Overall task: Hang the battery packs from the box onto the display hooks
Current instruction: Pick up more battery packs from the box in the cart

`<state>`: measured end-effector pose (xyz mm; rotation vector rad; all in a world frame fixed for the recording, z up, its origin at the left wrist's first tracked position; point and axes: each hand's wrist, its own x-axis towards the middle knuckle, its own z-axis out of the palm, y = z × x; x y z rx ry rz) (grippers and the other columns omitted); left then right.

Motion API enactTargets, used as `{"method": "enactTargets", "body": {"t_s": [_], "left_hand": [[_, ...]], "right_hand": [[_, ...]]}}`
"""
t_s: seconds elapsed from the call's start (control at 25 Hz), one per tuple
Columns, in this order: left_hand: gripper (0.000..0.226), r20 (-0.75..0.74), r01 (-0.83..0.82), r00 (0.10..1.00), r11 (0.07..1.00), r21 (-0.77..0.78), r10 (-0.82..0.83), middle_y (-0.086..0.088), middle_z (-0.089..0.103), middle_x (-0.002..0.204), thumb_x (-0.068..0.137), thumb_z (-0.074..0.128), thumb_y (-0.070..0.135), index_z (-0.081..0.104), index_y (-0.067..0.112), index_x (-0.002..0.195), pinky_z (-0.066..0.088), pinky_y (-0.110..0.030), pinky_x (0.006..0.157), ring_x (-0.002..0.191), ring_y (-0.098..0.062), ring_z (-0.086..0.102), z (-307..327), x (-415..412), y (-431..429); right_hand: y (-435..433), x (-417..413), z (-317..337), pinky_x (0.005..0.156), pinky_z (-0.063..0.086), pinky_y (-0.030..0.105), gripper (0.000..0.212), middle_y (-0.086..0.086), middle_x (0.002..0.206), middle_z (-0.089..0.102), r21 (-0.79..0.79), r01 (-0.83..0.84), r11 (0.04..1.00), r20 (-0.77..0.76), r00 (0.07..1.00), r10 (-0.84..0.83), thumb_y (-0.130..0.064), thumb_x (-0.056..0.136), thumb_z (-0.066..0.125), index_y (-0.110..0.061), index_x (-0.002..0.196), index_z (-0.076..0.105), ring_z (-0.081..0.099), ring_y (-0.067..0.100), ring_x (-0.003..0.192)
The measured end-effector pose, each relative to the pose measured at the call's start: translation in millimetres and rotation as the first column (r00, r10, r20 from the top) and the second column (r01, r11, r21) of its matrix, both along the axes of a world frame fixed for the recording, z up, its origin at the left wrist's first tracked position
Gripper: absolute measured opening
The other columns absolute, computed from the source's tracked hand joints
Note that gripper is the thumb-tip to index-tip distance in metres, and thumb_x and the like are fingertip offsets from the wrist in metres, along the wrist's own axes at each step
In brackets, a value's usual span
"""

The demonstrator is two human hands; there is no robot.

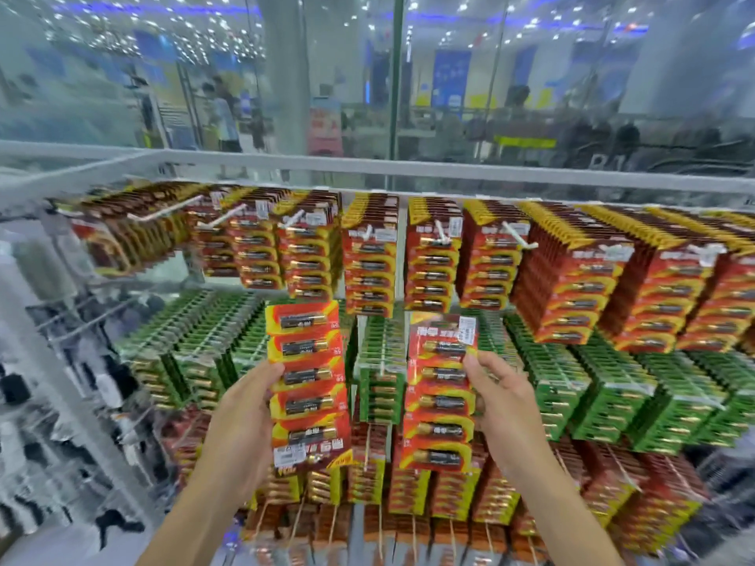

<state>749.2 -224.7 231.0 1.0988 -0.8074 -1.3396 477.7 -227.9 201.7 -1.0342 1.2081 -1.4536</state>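
1. Head view. The left hand [245, 406] grasps the left pack [308, 386] at its left edge, about mid-length. The thumb lies across the front; the fingers behind are hidden.
2. The left pack is a red and yellow strip of five batteries, held near upright. Its header end is below the grip, so the strip is upside down.
3. The right hand [502, 398] grasps the right pack [441, 394] at its right edge. The thumb presses the front in the upper half and the fingers curl round the edge.
4. The right pack is the same kind of strip, with its header above the grip. A white sticker [467, 330] sits at its top right corner, just above the thumb.
5. The two packs are apart, side by side. Neither is on a hook; both are held clear in front of the display.
6. Above both grips, white hooks [442, 234] carry a full row of red packs [568, 288]. The tips of the hooks stick out of the front packs.
7. Behind and beside the grips hangs a row of green packs [604, 386].
8. Below the grips hang lower packs [449, 496], red and orange, blurred.
9. A white rail [408, 169] runs across the top of the rack, well above the hands. Glass [531, 75] stands behind it, and the shop floor beyond it is blurred.
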Motion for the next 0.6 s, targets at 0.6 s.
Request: {"method": "enactTargets", "body": {"t_s": [0.6], "left_hand": [[0.026, 0.008, 0.056, 0.998, 0.997, -0.047, -0.056, -0.002, 0.08, 0.106, 0.11, 0.045, 0.019, 0.07, 0.016, 0.117, 0.054, -0.04, 0.081, 0.089, -0.011, 0.077, 23, -18, -48]], "right_hand": [[-45, -6, 72, 0.106, 0.05, 0.059, 0.048, -0.009, 0.122, 0.073, -0.148, 0.111, 0.983, -0.085, 0.989, -0.124, -0.067, 0.083, 0.069, -0.036, 0.12, 0.071, 0.066, 0.022, 0.121]]}}
